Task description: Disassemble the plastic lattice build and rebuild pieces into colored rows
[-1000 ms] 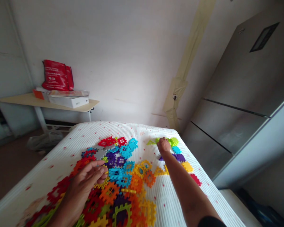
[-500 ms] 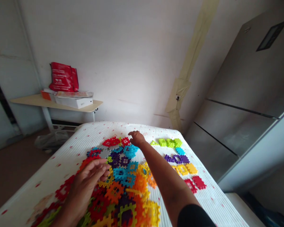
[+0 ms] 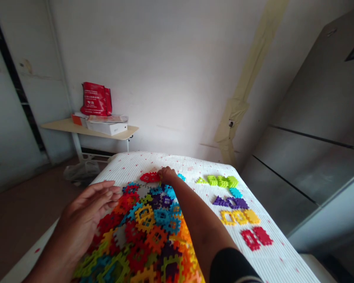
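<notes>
A large heap of notched plastic building tiles [image 3: 156,237] in many colours spreads over the table in front of me. My right hand [image 3: 167,175] reaches to the heap's far edge, fingers bent down and closed among the tiles. What lies under the fingertips is hidden. Just left of it are red tiles [image 3: 149,177], and a blue tile [image 3: 181,177] shows on its right. Over the left side of the heap hovers my left hand [image 3: 90,208], its fingers loosely curved and apart from the thumb, with nothing seen in it.
Tiles stand sorted by colour on the right: green stacks [image 3: 221,181], a blue tile [image 3: 236,192], purple tiles [image 3: 231,202], yellow tiles [image 3: 240,216] and red tiles [image 3: 256,237]. A white spotted cover [image 3: 208,243] lies over the table. Behind are a side table [image 3: 61,125] and a grey fridge [image 3: 306,118].
My right hand has come down onto the far tiles, covering where a red window tile lay. My left hand has moved left, off the middle of the heap. The view has turned slightly left.
</notes>
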Motion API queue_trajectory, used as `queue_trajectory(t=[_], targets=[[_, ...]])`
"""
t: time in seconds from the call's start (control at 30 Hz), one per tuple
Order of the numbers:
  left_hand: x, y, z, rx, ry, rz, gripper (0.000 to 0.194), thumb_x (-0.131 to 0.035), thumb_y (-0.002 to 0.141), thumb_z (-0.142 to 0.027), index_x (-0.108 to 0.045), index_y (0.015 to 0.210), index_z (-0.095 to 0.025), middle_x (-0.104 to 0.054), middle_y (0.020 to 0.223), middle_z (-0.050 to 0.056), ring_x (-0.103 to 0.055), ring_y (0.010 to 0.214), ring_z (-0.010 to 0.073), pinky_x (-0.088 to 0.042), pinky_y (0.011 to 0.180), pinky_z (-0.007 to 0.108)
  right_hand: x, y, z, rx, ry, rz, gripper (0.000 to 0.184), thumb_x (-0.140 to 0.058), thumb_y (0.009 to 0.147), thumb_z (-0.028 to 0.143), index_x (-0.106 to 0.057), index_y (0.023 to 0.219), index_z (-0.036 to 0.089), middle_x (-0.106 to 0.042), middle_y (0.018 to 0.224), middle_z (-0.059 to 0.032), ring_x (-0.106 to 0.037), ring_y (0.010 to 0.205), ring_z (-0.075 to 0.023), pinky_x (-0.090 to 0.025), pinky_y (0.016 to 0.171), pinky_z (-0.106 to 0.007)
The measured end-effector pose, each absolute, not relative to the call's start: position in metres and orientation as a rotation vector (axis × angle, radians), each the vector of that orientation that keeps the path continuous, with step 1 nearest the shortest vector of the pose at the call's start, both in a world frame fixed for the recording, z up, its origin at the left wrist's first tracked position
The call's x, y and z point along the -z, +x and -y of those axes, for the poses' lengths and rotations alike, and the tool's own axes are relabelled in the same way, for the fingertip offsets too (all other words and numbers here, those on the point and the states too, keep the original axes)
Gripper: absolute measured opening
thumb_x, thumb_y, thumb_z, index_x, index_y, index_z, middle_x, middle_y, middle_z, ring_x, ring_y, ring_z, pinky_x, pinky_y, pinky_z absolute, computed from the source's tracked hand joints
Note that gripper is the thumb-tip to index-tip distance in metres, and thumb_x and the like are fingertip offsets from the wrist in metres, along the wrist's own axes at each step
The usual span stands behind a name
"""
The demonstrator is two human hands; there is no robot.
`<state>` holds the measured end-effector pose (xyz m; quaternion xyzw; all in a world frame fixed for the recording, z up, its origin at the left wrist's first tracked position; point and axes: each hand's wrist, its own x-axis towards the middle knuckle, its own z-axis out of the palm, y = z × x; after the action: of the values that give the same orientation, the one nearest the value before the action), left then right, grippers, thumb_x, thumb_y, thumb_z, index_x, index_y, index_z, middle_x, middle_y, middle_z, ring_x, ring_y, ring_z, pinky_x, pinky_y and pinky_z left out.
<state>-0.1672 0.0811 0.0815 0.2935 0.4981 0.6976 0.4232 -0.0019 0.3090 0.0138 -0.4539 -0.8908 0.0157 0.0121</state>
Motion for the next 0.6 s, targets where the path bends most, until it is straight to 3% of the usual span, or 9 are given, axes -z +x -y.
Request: queue_trajectory(t=[0.17, 0.5, 0.6], targets=[[-0.073, -0.179, -0.089, -1.75, 0.696, -1.315, 0.023, -0.073, 0.06, -0.029, -0.065, 0.081, -0.024, -0.07, 0.071, -0.004, -0.062, 0.068, 0.0137, -0.051, 0.064, 0.024, -0.017, 0.008, -0.305, -0.035, -1.383, 2.766, 0.027, -0.055, 0.078, 0.02, -0.064, 0.102, 0.026, -0.062, 0.109, -0.003, -0.05, 0.106, -0.0225, -0.041, 0.086, -0.04], [-0.039, -0.162, -0.102, -1.541, 0.856, -1.414, 0.042, -0.077, 0.054, -0.044, -0.065, 0.084, -0.018, -0.072, 0.076, 0.004, -0.068, 0.075, 0.0197, -0.053, 0.069, 0.028, -0.035, 0.021, -0.273, -0.043, -1.175, 2.615, 0.017, -0.052, 0.081, 0.02, -0.067, 0.089, 0.025, -0.067, 0.101, 0.0006, -0.052, 0.104, -0.0178, -0.035, 0.092, -0.036], [-0.034, -0.157, -0.102, -1.506, 0.886, -1.416, 0.043, -0.076, 0.055, -0.047, -0.065, 0.086, -0.018, -0.073, 0.077, 0.004, -0.068, 0.076, 0.0201, -0.052, 0.069, 0.028, -0.038, 0.026, -0.258, -0.179, -1.104, 2.491, 0.014, -0.056, 0.079, 0.019, -0.067, 0.088, 0.024, -0.067, 0.101, 0.0008, -0.054, 0.102, -0.0157, -0.038, 0.089, -0.031]])
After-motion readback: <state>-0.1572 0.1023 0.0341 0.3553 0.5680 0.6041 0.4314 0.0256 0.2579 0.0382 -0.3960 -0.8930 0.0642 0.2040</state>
